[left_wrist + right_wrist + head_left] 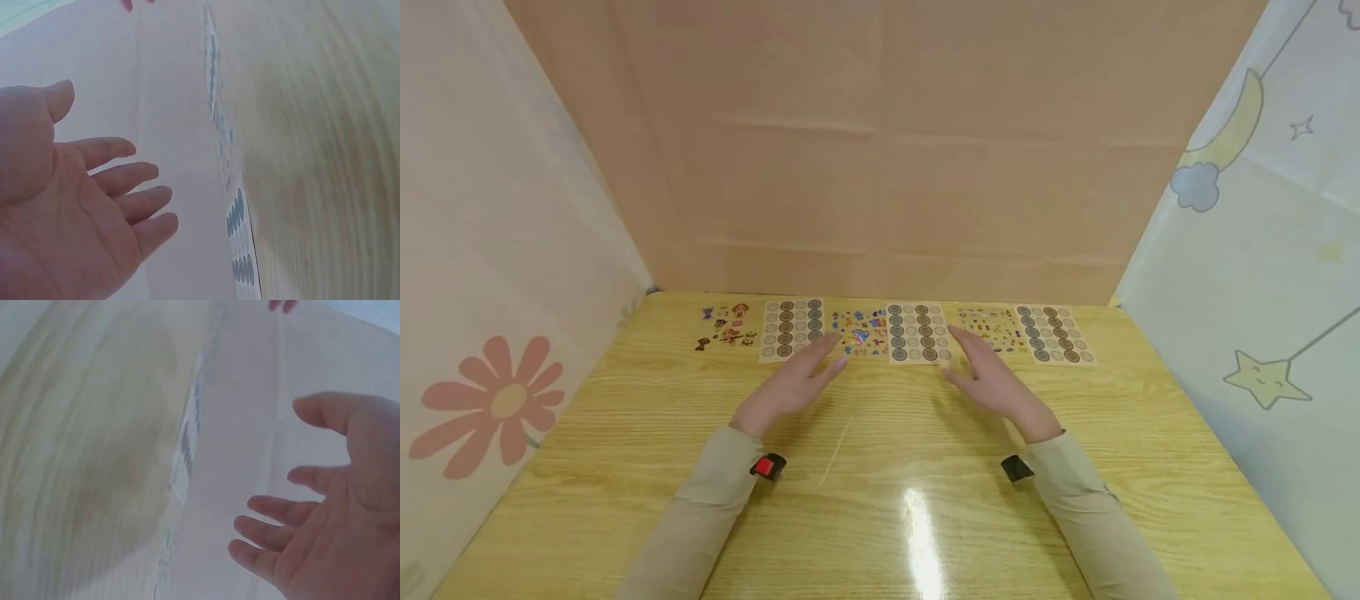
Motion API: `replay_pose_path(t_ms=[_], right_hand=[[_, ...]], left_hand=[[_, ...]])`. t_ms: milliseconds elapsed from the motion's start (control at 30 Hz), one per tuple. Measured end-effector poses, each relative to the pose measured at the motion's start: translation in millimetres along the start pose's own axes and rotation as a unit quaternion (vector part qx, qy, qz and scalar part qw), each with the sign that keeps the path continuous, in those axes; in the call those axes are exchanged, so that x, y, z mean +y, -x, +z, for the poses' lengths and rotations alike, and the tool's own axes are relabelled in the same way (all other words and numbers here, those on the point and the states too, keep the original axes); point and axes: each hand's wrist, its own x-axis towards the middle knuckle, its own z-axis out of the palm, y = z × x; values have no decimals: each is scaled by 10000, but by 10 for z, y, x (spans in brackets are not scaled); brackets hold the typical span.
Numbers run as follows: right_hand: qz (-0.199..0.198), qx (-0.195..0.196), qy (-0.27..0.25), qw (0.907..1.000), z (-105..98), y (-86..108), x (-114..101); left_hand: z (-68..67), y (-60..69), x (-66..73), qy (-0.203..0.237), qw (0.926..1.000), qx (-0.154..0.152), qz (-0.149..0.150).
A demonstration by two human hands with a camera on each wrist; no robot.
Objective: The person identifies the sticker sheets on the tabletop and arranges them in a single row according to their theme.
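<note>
Printed sheets (916, 333) lie in a row along the far side of the bench (880, 442), near the foot of a tan backdrop (880, 192), circle patterns (786, 329) alternating with small colourful figures (859, 337). Above the bench, the left hand (790, 386) and right hand (997, 383) face each other, palms inward, well apart, fingertips pointing toward the middle sheets. Each grip is relaxed and empty, fingers loosely extended and thumb apart from them.
</note>
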Motion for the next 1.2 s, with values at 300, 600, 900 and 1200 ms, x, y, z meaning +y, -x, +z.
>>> replay_pose_path(t_ms=[300, 600, 900, 1200], right_hand=[[515, -41, -1968, 9791, -178, -80, -66], [1193, -14, -3437, 9315, -259, -249, -44], [1674, -122, -4461, 8791, -264, -354, 88], [1924, -165, -4912, 8494, -204, -479, 225]], left_hand=[[-41, -119, 61, 1635, 9865, 98, 36], [-90, -329, 135, 3453, 9384, -154, 13], [-42, -488, 186, 5180, 8482, -148, -1095], [57, -667, 85, 6157, 7750, -201, -1407]])
